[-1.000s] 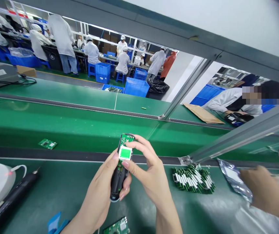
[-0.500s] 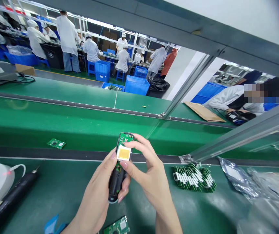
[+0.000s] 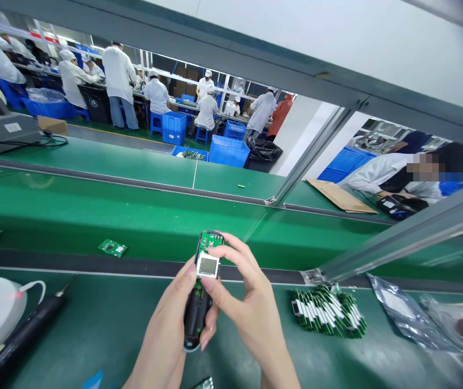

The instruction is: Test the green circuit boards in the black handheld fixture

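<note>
Loose circuit board point(image 3: 112, 247) slid right, handheld device point(image 3: 196, 319) pointing forward lengthwise, left hand point(image 3: 162, 329) gripping, right fingers point(image 3: 231, 249) pinching

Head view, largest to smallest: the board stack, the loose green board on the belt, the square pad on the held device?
1. Board stack, clearly largest.
2. Loose green board and square grey pad on the black device look alike; the pad is nearer the camera, so unranked.

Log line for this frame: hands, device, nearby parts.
left hand: grips black handheld casing | right hand: pinches square display | green circuit board: exposed atop casing | nearby: stacked green boards
</note>
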`<state>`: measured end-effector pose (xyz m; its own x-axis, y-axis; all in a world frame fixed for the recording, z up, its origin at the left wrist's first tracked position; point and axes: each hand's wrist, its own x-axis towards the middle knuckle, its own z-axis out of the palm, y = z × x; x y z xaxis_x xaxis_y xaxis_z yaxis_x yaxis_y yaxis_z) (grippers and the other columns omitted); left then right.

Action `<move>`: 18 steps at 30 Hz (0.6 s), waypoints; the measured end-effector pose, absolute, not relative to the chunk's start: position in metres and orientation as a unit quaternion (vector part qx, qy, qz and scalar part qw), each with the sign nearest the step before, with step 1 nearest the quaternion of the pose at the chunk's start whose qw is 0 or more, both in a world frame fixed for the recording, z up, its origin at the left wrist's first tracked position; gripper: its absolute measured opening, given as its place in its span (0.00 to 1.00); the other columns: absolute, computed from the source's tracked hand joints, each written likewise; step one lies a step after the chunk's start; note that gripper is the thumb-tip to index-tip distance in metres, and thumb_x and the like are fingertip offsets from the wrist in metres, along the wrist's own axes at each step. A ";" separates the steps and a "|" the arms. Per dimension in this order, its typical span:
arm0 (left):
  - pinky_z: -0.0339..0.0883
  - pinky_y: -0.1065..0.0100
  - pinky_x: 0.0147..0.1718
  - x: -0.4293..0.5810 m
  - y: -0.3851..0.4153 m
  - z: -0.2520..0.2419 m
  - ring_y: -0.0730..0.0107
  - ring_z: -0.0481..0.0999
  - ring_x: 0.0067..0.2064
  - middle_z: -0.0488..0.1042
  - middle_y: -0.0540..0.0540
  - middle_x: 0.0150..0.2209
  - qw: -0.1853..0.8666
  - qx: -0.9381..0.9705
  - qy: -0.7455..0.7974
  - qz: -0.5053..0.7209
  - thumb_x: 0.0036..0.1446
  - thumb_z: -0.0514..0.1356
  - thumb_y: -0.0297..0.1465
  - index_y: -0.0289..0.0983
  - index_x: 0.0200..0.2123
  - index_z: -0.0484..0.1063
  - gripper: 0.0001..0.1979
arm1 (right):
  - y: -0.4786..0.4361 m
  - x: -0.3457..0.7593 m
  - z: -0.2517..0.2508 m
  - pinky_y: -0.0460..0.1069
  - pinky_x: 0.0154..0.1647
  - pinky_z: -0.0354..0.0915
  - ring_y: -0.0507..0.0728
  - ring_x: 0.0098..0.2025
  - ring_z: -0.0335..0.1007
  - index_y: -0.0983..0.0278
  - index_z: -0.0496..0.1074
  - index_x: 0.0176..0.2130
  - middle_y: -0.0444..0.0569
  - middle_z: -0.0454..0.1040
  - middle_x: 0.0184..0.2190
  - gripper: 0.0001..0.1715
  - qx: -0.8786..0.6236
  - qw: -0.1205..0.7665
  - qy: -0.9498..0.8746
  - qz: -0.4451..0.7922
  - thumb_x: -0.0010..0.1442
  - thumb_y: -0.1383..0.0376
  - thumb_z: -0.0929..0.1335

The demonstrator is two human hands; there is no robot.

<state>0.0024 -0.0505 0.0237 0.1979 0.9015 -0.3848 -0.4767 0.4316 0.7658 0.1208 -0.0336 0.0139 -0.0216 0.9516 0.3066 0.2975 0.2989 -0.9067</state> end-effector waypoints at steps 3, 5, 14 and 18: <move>0.54 0.72 0.19 0.003 -0.051 0.023 0.74 0.58 0.19 0.65 0.52 0.20 0.732 0.241 0.428 0.472 0.60 0.54 0.46 0.40 0.57 0.62 0.26 | -0.033 0.121 0.014 0.53 0.60 0.62 0.58 0.62 0.62 0.53 0.75 0.43 0.44 0.69 0.57 0.14 -0.493 0.496 -0.638 0.322 0.56 0.66 0.71; 0.54 0.72 0.19 0.003 -0.052 0.024 0.74 0.59 0.18 0.67 0.51 0.22 0.728 0.234 0.428 0.482 0.59 0.55 0.45 0.40 0.57 0.63 0.26 | -0.033 0.121 0.015 0.53 0.59 0.62 0.59 0.61 0.64 0.54 0.75 0.43 0.45 0.69 0.57 0.14 -0.492 0.495 -0.642 0.317 0.56 0.66 0.71; 0.53 0.74 0.19 0.003 -0.054 0.027 0.75 0.57 0.18 0.64 0.52 0.18 0.733 0.248 0.418 0.475 0.60 0.53 0.46 0.38 0.55 0.64 0.25 | -0.034 0.124 0.019 0.53 0.57 0.63 0.60 0.59 0.65 0.55 0.76 0.42 0.47 0.71 0.54 0.12 -0.496 0.493 -0.645 0.309 0.55 0.66 0.71; 0.54 0.73 0.20 0.003 -0.055 0.026 0.75 0.57 0.20 0.63 0.52 0.18 0.727 0.266 0.415 0.477 0.61 0.52 0.46 0.38 0.53 0.65 0.23 | -0.036 0.124 0.020 0.52 0.58 0.62 0.59 0.59 0.65 0.55 0.76 0.42 0.47 0.70 0.53 0.11 -0.492 0.492 -0.649 0.309 0.56 0.65 0.71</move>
<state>0.0026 -0.0549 0.0262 0.1995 0.9155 -0.3493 -0.4731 0.4022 0.7839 0.1243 -0.0361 0.0196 -0.0329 0.9419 0.3344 0.3349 0.3256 -0.8842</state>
